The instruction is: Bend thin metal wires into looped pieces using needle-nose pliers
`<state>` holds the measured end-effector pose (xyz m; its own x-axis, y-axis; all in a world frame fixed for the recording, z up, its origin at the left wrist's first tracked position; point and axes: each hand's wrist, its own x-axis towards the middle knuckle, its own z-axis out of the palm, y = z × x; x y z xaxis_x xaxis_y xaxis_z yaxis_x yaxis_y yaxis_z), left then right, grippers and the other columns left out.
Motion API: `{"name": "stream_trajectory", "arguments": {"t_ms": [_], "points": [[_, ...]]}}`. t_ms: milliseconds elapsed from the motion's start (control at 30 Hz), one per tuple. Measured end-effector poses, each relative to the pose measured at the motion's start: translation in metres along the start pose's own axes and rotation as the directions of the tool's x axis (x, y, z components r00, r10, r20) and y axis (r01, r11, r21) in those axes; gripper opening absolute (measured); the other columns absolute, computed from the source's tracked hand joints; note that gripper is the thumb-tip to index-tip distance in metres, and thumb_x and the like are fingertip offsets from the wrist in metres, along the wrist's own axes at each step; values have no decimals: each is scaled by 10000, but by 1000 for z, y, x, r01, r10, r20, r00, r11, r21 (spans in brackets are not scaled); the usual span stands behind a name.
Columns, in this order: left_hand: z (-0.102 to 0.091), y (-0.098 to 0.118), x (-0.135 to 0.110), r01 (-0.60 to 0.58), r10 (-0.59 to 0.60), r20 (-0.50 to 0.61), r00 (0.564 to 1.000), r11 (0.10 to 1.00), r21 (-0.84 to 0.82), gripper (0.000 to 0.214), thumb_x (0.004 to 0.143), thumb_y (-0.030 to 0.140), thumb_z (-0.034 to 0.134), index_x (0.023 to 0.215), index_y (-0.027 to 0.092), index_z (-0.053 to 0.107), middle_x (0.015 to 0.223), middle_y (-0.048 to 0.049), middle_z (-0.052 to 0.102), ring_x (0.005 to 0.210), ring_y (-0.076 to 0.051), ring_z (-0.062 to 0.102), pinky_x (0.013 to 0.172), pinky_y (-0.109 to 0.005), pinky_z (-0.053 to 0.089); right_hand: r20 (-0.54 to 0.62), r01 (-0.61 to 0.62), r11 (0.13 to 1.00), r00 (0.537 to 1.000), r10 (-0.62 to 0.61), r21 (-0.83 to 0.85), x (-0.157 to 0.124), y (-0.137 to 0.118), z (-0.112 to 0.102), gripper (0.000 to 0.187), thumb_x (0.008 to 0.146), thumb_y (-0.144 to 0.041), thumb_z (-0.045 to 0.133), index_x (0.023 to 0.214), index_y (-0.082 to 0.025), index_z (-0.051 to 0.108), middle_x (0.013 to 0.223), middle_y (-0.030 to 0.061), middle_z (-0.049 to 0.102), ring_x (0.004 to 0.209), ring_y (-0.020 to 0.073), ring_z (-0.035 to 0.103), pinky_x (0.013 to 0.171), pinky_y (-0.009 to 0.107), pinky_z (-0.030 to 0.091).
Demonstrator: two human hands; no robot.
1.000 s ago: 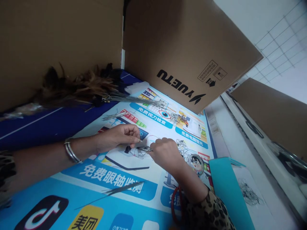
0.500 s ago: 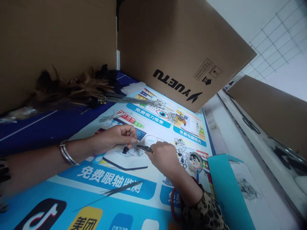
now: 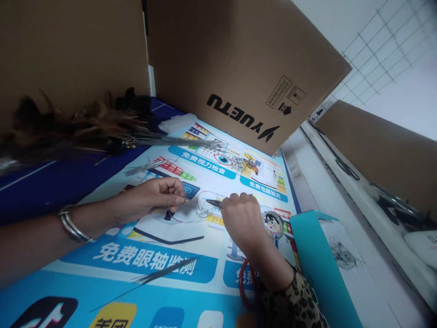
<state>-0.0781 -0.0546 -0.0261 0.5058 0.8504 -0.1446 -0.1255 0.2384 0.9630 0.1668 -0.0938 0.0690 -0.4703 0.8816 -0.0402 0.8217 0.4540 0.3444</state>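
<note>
At frame centre, pliers point(image 3: 215, 203) — pointing leftward — are being gripped by the right hand point(image 3: 241, 223), while a tiny piece point(image 3: 186, 201) is being pinched by the left hand point(image 3: 162, 196), just left of centre.

The pliers point(image 3: 214, 203) have hidden handles, and the brown feathers point(image 3: 99, 122) blur.

**Pinching and Gripping**

Your left forearm point(image 3: 99, 214) is slanting in from the left, your left hand point(image 3: 164, 193) pinching with thumb and curled fingers point(image 3: 173, 185). Your right forearm point(image 3: 273, 266) is angling up from below, your right hand point(image 3: 241, 219) gripping, knuckles upward.
</note>
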Motion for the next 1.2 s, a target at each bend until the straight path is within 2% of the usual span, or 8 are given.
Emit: {"name": "stream_trajectory", "arguments": {"t_ms": [233,400,567,700,833,1200], "points": [[-1,-2,1,-7,6,19,1000,1000,28,193,832,289,735,828,166,585,685,21,594,626,-113,536,604,-238,441,-21,-32,999,999,33,16,3,8,9,146,897,-170,556,800,-164,664,806,83,669,752,246,608,633,332,398],[2,2,0,0,0,-3,1000,999,46,176,834,277,722,844,158,593,685,24,590,618,-111,542,602,-238,436,-24,-20,997,999,22,76,5,5,13,155,914,-232,563,814,-185,672,831,61,687,760,221,619,652,312,406],[3,3,-1,-12,12,1,1000,999,53,196,814,318,748,821,176,611,661,26,606,624,-119,549,600,-231,438,-3,-62,995,998,62,82,5,5,10,190,931,-288,549,841,-193,685,851,52,698,778,218,632,649,303,414],[4,3,-1,-10,10,-3,1000,999,44,192,804,318,759,797,192,614,652,45,585,616,-110,537,590,-215,436,66,-12,992,998,3,128,5,7,6,208,928,-349,557,864,-213,700,877,40,710,811,204,644,658,286,421],[4,3,-1,-3,4,-12,1000,1000,31,202,794,317,770,797,190,613,676,50,587,611,-99,531,583,-206,428,114,-73,994,991,63,83,6,9,6,202,918,-302,552,868,-188,711,888,67,712,839,207,650,680,284,427],[4,4,-1,11,-11,-4,1000,999,39,179,830,293,725,820,170,596,681,38,568,615,-104,523,576,-226,414,214,-48,985,977,11,167,6,28,-2,309,922,-475,518,949,-250,727,968,36,737,892,212,660,696,276,434]]}}
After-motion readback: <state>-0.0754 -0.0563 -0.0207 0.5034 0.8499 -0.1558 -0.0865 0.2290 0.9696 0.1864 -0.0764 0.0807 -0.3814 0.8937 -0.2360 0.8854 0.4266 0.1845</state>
